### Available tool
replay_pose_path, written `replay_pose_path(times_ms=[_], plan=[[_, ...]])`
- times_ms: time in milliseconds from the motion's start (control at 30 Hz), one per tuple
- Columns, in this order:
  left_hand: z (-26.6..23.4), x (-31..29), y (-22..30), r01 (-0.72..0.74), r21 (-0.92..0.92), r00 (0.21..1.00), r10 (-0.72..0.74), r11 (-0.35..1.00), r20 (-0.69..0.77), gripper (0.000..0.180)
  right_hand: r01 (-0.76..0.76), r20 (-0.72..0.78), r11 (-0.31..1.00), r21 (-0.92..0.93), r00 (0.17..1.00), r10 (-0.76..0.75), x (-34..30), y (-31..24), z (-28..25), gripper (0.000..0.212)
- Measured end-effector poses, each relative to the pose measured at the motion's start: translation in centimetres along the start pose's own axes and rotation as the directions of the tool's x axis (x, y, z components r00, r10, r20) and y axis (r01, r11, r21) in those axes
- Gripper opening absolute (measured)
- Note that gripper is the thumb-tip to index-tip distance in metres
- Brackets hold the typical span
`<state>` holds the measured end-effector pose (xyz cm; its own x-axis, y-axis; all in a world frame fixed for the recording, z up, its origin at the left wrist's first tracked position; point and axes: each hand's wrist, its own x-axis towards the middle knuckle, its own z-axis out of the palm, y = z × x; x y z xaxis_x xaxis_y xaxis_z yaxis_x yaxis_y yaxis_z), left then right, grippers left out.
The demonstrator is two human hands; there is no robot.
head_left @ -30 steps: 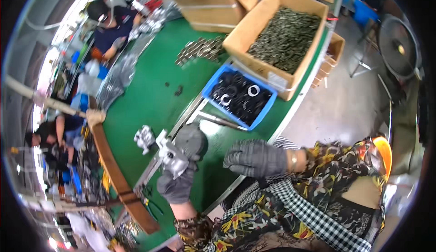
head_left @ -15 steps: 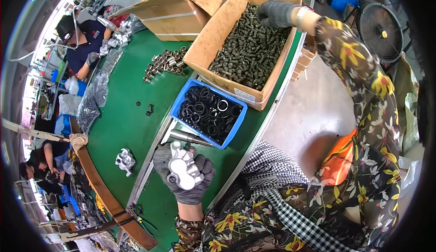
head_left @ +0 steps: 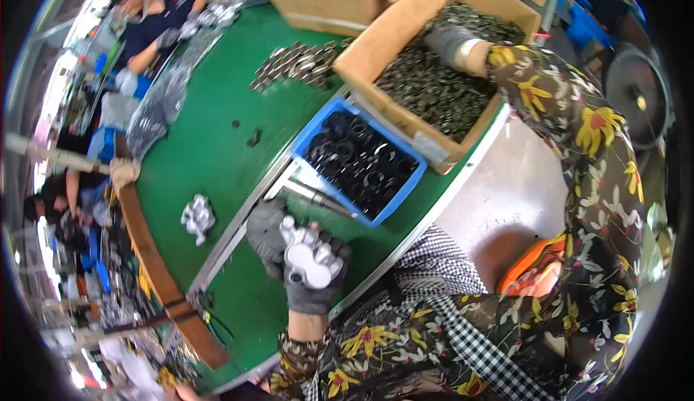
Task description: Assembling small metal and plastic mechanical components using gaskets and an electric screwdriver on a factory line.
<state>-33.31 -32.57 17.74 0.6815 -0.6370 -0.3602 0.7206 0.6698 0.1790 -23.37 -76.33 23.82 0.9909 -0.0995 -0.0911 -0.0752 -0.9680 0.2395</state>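
Observation:
A silvery cast-metal housing (head_left: 312,258) with a rounded lobe and small ports rests in my left hand (head_left: 278,245), gloved in grey, its fingers curled around it. Over at the far right, my right hand (head_left: 452,45), also gloved, reaches into a cardboard box (head_left: 390,28) heaped with small dark metal fittings (head_left: 434,86). Its fingertips are blurred against the fittings, so their grip is unclear. Between the hands stands a blue bin (head_left: 396,197) of black rings (head_left: 361,156). A tapered metal rod (head_left: 314,195) lies beside the bin.
A second housing (head_left: 197,218) lies on the green table (head_left: 217,162), with a cluster of metal sleeves (head_left: 300,65) farther back. Two small dark pieces (head_left: 253,138) sit mid-table. A wooden rail (head_left: 148,245) borders the left; a co-worker (head_left: 155,21) works beyond. A fan (head_left: 636,101) stands right.
The whole view has shifted, moving the table and box within the picture. My right hand has moved nearer and deeper among the fittings. My left hand still holds the housing.

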Motion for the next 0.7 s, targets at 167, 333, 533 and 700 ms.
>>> replay_pose_path(times_ms=[167, 333, 533, 700], plan=[[1.6, -0.2, 0.8, -0.05, -0.117, 0.989, 0.065, 0.992, 0.13, 0.04, -0.003, -0.013, 0.968, 0.249, 1.0, 0.006, 0.1, 1.6, 0.8, 0.027], [1.9, -0.8, 3.0, 0.022, -0.304, 0.904, 0.111, 0.952, 0.413, 0.031, 0.072, -0.337, 0.784, 0.617, 0.924, 0.18, -4.8, -0.2, -9.0, 0.022], [0.8, -2.4, 3.9, -0.065, -0.258, 0.867, 0.182, 0.964, 0.464, 0.032, 0.712, -0.754, -0.249, 0.657, 0.605, -0.256, -12.5, -22.5, -10.9, 0.029], [-0.1, -3.0, 3.8, -0.476, 0.171, 0.876, 0.448, 0.863, 0.179, 0.03, 0.686, -0.69, -0.133, 0.715, 0.663, -0.291, -13.7, -30.5, -11.7, 0.02]])
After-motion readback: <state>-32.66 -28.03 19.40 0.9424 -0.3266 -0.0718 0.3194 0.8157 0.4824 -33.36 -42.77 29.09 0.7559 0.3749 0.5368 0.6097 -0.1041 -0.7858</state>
